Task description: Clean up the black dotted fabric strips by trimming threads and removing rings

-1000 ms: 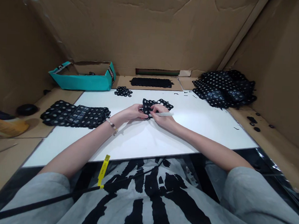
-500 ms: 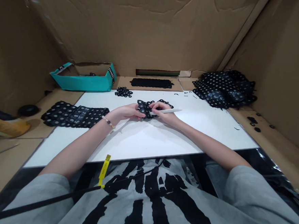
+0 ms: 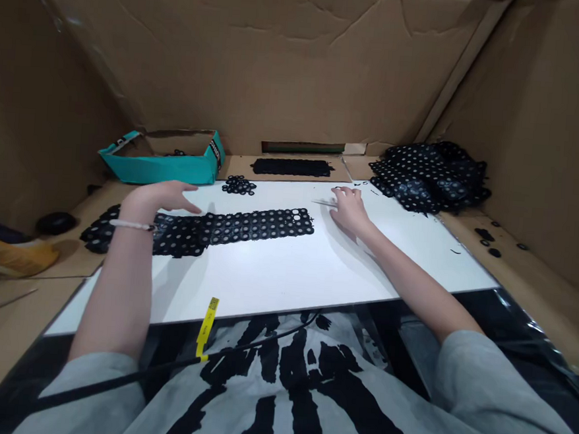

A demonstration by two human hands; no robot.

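Note:
A strip of black sheet with round holes (image 3: 259, 227) lies flat on the white board (image 3: 265, 281), its left end over another dotted black sheet (image 3: 182, 236). My left hand (image 3: 164, 196) hovers above that sheet, fingers stretched out and holding nothing. To the right of the strip, my right hand (image 3: 349, 209) is closed around a slim pale pen-like tool (image 3: 324, 202), whose thin end points left. Most of the tool is hidden by the hand. A few pale, larger openings show near the strip's right end.
Small black rings (image 3: 239, 185) lie behind the strip. A teal box (image 3: 166, 169) stands back left, a black strip (image 3: 293, 167) at the back, and a pile of dotted black sheets (image 3: 431, 177) back right. Cardboard walls (image 3: 261, 56) surround the board. Tweezers (image 3: 0, 306) lie far left.
The strip, held between both hands before, now lies flat and released. My left hand has moved left and opened; my right hand has shifted right with the tool, which now points left.

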